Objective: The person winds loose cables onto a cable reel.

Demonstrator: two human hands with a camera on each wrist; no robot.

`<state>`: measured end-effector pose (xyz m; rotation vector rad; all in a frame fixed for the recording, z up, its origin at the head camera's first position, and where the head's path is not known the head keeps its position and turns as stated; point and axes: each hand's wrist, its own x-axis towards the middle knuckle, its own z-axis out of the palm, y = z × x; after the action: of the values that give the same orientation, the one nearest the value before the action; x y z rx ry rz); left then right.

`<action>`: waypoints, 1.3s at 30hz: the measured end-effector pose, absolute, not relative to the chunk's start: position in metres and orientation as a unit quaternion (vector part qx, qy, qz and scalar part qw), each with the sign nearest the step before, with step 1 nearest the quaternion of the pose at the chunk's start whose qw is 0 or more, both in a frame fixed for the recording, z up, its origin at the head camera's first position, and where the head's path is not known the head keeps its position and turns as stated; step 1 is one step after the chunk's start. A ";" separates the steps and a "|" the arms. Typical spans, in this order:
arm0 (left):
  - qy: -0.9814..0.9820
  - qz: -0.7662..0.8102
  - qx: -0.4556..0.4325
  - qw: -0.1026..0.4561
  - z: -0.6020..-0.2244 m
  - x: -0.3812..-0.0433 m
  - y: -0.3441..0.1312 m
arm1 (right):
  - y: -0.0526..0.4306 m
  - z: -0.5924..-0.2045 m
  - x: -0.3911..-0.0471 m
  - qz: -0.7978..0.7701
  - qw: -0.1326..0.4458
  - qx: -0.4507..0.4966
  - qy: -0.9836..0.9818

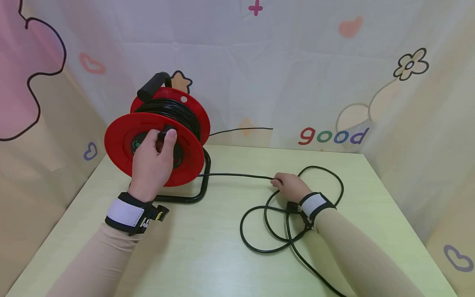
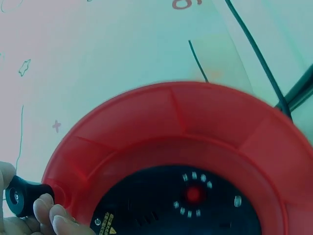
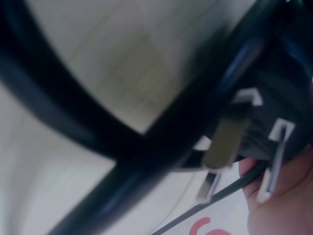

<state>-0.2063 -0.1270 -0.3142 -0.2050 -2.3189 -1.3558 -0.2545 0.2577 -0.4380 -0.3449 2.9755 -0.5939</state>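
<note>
A red cable reel [image 1: 118, 136] wound with black cable stands at the left of the table on a black tube frame [image 1: 206, 175]. My left hand [image 1: 152, 165] grips the black crank knob [image 2: 29, 196] on the reel's front disc, fingers curled round it. To the right, my right hand [image 1: 291, 185] pinches the black cable [image 1: 237, 175], which runs nearly straight from the reel to its fingers. Under the right wrist sits a black plug [image 1: 292, 207]; its metal prongs [image 2: 194, 195] are better seen close up in the right wrist view, beside the palm [image 3: 281, 205].
Loose loops of cable [image 1: 259, 251] lie on the pale table [image 1: 208, 255] around the right forearm, one length running off the front edge. A black carry handle [image 1: 151, 87] tops the reel. Printed curtains [image 1: 237, 82] close off the back and sides.
</note>
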 end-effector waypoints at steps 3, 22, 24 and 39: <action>-0.839 -0.493 -0.078 0.217 -0.318 -0.206 -0.122 | 0.250 -0.437 -0.255 -0.194 0.044 -0.114 0.973; -0.844 -0.493 -0.093 0.190 -0.335 -0.204 -0.103 | 0.221 -0.438 -0.260 -0.189 0.044 -0.137 0.971; -0.845 -0.491 -0.092 0.189 -0.336 -0.203 -0.102 | 0.218 -0.438 -0.260 -0.188 0.043 -0.138 0.971; -0.857 -0.477 -0.090 0.173 -0.346 -0.199 -0.094 | 0.206 -0.439 -0.262 -0.189 0.048 -0.153 0.969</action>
<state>-0.1993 -0.0944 -0.3460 -0.2565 -2.4324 -1.3522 -0.2616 0.2062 -0.4388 -0.4665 2.9547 -0.5755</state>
